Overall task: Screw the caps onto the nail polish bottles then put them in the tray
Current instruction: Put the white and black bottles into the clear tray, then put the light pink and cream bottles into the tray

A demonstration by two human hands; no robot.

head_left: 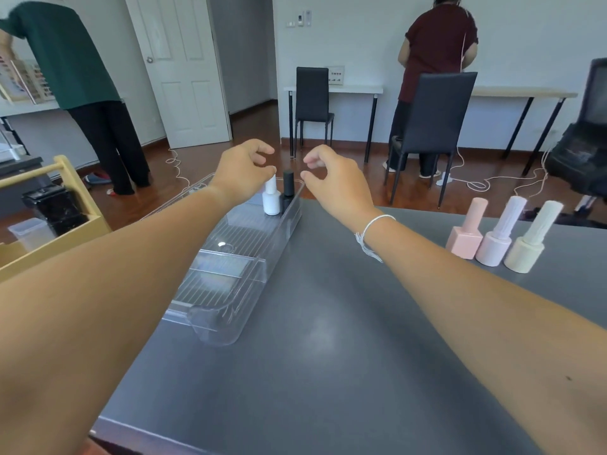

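Note:
A long clear plastic tray (230,290) lies on the grey table, running away from me. At its far end stand a white nail polish bottle (271,198) and a black one (288,188), both capped and upright. My left hand (244,174) hovers just above the white bottle's cap, fingers curled and apart, thumb tip close to the cap. My right hand (331,178) floats to the right of the black bottle, fingers loosely curled, holding nothing. On the table at the right stand a pink bottle (466,233), a pale lilac bottle (499,236) and a cream bottle (532,241), all capped.
A wooden crate (56,238) with a handle sits left of the table. Two dark chairs (430,126) and white desks stand behind, with cables on the wood floor. One person stands at the far left, another at the back right. The grey table (328,356) stretches toward me.

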